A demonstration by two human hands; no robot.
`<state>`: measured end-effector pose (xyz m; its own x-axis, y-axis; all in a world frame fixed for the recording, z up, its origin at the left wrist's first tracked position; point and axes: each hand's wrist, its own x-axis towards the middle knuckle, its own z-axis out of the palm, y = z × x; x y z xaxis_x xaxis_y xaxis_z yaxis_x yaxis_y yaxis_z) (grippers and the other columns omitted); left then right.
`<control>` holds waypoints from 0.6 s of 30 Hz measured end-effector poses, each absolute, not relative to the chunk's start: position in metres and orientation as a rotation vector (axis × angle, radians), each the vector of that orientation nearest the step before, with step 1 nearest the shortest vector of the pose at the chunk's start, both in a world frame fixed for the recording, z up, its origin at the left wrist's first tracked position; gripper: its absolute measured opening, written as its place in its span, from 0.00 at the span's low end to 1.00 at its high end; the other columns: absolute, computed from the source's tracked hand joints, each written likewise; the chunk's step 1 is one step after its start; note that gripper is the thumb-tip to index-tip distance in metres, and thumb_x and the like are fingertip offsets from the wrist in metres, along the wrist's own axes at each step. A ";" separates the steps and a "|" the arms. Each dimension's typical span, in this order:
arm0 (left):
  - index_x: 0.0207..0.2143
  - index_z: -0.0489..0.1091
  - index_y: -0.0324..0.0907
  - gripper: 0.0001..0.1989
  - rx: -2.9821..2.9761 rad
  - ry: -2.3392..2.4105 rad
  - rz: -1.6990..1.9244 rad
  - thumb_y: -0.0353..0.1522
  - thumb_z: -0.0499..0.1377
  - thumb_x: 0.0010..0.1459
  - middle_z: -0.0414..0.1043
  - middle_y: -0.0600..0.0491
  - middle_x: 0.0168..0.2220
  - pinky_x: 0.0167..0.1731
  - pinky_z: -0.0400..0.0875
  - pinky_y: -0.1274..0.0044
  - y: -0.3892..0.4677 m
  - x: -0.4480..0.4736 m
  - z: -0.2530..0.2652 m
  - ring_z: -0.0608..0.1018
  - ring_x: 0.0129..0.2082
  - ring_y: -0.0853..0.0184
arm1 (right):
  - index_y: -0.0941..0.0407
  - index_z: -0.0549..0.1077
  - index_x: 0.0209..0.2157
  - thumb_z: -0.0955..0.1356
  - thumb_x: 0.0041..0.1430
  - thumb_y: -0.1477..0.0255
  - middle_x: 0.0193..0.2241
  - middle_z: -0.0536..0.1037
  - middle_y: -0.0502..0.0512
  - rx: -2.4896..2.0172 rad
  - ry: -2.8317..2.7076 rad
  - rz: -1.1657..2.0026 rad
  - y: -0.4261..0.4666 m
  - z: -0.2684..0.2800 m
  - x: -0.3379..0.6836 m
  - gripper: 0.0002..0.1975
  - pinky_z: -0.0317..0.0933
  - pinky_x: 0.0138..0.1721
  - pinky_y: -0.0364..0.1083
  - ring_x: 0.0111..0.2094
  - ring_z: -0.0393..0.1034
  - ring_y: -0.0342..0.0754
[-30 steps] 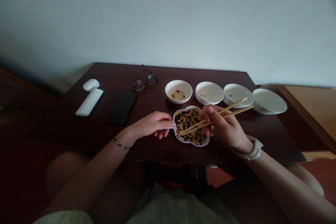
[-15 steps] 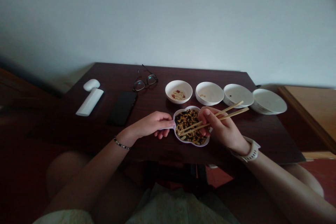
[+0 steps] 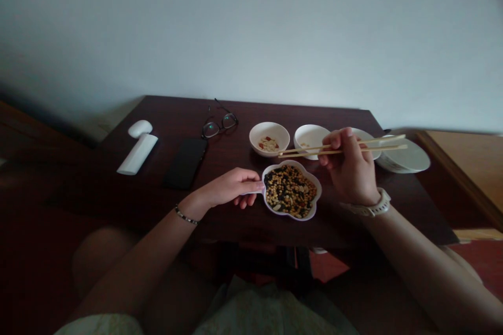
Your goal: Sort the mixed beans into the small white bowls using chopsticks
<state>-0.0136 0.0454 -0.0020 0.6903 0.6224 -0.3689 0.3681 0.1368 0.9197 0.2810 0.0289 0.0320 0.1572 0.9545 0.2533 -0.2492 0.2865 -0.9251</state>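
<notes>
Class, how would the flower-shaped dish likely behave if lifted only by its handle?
The dish would probably stay stiff; its scalloped outline shows no sag. It may tip, since its filled part lies beyond the handle. The loose black and yellow pieces could slide if it tilts.

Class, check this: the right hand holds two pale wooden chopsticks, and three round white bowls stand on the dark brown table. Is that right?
Only the count is wrong: the head view shows four round white bowls on the dark brown table. The right hand holds two pale wooden chopsticks.

Head view, down onto table
</notes>
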 end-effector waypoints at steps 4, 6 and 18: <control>0.37 0.72 0.41 0.19 1.464 0.858 0.210 0.47 0.62 0.72 0.78 0.54 0.28 0.20 0.62 0.81 0.046 -0.014 0.000 0.76 0.22 0.72 | 0.53 0.72 0.33 0.72 0.71 0.52 0.31 0.72 0.49 -0.884 -1.075 0.982 0.043 0.027 0.279 0.20 0.67 0.26 0.40 0.27 0.72 0.41; 0.37 0.73 0.41 0.19 1.466 0.860 0.212 0.48 0.62 0.72 0.78 0.54 0.28 0.20 0.62 0.81 0.046 -0.013 0.001 0.76 0.22 0.72 | 0.53 0.73 0.34 0.73 0.70 0.50 0.31 0.73 0.49 -0.914 -1.079 1.005 0.043 0.025 0.280 0.21 0.68 0.26 0.40 0.28 0.73 0.42; 0.37 0.72 0.42 0.21 1.478 0.898 0.199 0.51 0.62 0.70 0.78 0.54 0.28 0.20 0.60 0.80 0.044 -0.013 0.002 0.76 0.22 0.71 | 0.54 0.73 0.31 0.69 0.74 0.50 0.21 0.72 0.50 -1.056 -1.235 1.433 0.004 0.029 0.296 0.24 0.57 0.19 0.43 0.19 0.64 0.43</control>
<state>-0.0126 0.0438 0.0016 0.6738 0.6244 -0.3951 0.3994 0.1421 0.9057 0.2956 0.0038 0.0295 -0.1899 0.9813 -0.0314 -0.1141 -0.0538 -0.9920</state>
